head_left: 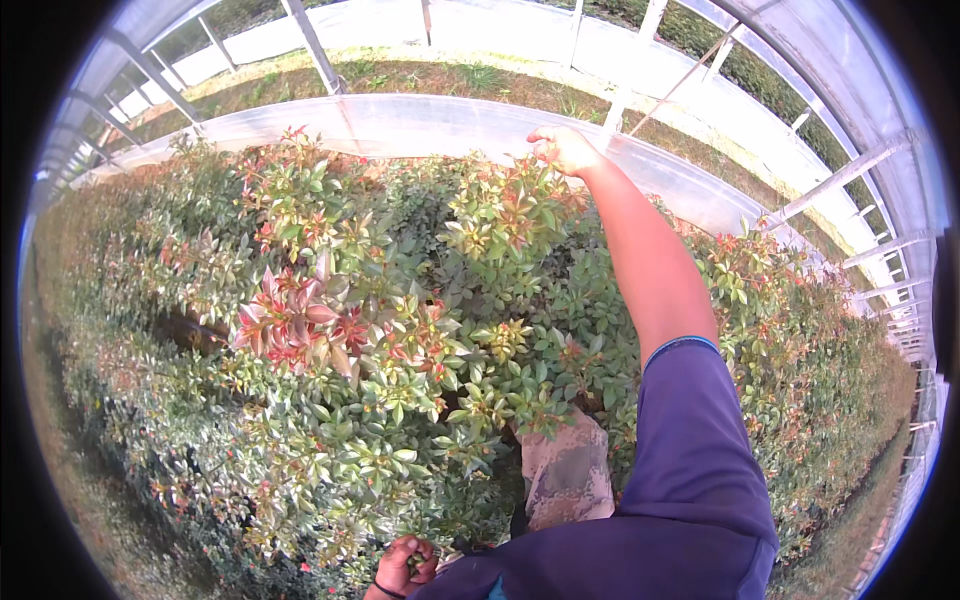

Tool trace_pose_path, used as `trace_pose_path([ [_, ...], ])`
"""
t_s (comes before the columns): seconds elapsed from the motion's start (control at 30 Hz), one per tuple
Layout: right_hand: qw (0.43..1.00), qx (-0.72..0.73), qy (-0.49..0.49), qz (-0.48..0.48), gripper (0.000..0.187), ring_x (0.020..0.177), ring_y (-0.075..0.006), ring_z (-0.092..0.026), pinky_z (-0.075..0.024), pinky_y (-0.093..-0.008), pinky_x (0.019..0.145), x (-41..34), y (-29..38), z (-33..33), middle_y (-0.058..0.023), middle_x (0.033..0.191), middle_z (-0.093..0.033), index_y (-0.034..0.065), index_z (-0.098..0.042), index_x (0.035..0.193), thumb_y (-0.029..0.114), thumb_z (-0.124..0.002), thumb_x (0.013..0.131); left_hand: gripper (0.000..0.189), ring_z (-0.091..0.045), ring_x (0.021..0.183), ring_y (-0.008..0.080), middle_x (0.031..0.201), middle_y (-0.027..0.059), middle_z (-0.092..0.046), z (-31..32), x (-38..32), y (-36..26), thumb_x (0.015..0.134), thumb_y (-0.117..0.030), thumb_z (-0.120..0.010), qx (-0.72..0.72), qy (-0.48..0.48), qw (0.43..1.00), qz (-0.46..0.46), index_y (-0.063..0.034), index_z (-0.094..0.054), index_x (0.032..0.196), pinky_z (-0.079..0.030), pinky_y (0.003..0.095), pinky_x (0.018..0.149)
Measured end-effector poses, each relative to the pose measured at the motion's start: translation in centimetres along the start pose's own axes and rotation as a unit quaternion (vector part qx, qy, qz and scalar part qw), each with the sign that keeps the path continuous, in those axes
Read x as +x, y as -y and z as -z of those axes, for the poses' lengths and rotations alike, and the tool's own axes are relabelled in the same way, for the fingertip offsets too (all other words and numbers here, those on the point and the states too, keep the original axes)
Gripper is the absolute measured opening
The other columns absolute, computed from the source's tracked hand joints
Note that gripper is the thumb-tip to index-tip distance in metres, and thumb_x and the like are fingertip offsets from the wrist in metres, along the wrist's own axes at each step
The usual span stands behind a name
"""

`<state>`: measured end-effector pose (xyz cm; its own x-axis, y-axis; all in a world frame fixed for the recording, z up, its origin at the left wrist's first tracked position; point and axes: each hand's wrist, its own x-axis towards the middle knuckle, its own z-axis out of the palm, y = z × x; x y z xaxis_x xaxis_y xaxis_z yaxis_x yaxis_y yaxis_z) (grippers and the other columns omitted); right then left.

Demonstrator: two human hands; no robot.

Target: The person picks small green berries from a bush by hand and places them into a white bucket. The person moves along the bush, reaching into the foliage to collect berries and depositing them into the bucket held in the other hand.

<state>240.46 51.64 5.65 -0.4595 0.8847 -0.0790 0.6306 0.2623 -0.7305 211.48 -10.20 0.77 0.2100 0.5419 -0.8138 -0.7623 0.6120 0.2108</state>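
My right arm stretches forward, and my right hand [568, 151] is over the top of a leafy rose bush [510, 217] at the far side of the bed. Its fingers are bent among the uppermost shoots; glare hides whether they pinch a stem. Low in the view, close to my body, my left hand [405, 566] is curled around small green plant pieces [415, 559], perhaps buds. Beneath my arms spread dense bushes with green leaves, and a cluster of reddish leaves [296, 315] stands out left of the middle.
A low clear plastic sheet [405, 124] runs along the far edge of the bed. Behind it stand greenhouse posts [311, 45] and a strip of grass [480, 75]. My leg in camouflage trousers [566, 472] is among the bushes. A curved frame [847, 176] arches at the right.
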Motion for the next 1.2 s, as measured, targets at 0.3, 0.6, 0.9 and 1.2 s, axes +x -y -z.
trace_pose_path([
  [0.3, 0.935, -0.347, 0.052, -0.054, 0.023, 0.088, -0.0289, -0.059, -0.0461, -0.0368, 0.075, 4.2, -2.7, -2.0, -0.0132, 0.092, -0.063, 0.0092, -0.063, 0.091, 0.02, -0.049, 0.076, 0.023, -0.037, 0.047, 0.0118, 0.059, 0.0071, -0.044, -1.0, 0.5, -0.9, 0.087, -0.022, -0.051, -0.007, 0.085, 0.996, 0.007, -0.0007, -0.052, 0.077, -0.024, 0.0215, 0.036],
  [0.6, 0.992, -0.077, 0.048, -0.086, 0.021, 0.08, -0.022, -0.061, -0.048, -0.0318, 0.068, 0.5, 1.6, -4.7, -0.0091, 0.087, -0.064, 0.008, -0.064, 0.089, 0.025, -0.058, 0.078, 0.023, -0.039, 0.047, 0.0107, 0.059, 0.0072, -0.045, -0.5, -0.6, 0.3, 0.088, -0.022, -0.052, 0.014, 0.053, 0.998, -0.012, -0.0013, -0.052, 0.077, -0.025, 0.0204, 0.035],
  [0.9, 0.838, 0.531, -0.117, -0.053, 0.032, 0.054, -0.0097, -0.038, -0.0307, -0.0237, 0.043, -2.4, -1.7, 0.0, -0.0005, 0.065, -0.045, 0.0041, -0.055, 0.104, 0.031, -0.051, 0.087, 0.023, -0.039, 0.048, 0.0112, 0.06, 0.0072, -0.047, 1.4, -2.4, 1.5, 0.087, -0.022, -0.053, -0.011, 0.068, 0.997, -0.032, -0.0018, -0.053, 0.076, -0.025, 0.0202, 0.035],
  [1.2, 0.926, 0.371, 0.064, 0.037, 0.029, 0.061, -0.0112, -0.046, -0.0384, -0.0254, 0.049, 0.8, 17.1, -4.7, -0.0024, 0.077, -0.052, 0.0023, -0.054, 0.11, 0.018, -0.056, 0.086, 0.023, -0.041, 0.049, 0.0117, 0.063, 0.006, -0.047, 2.3, -3.8, 3.2, 0.087, -0.021, -0.054, -0.056, 0.087, 0.993, -0.061, -0.0008, -0.053, 0.075, -0.025, 0.0203, 0.035],
])
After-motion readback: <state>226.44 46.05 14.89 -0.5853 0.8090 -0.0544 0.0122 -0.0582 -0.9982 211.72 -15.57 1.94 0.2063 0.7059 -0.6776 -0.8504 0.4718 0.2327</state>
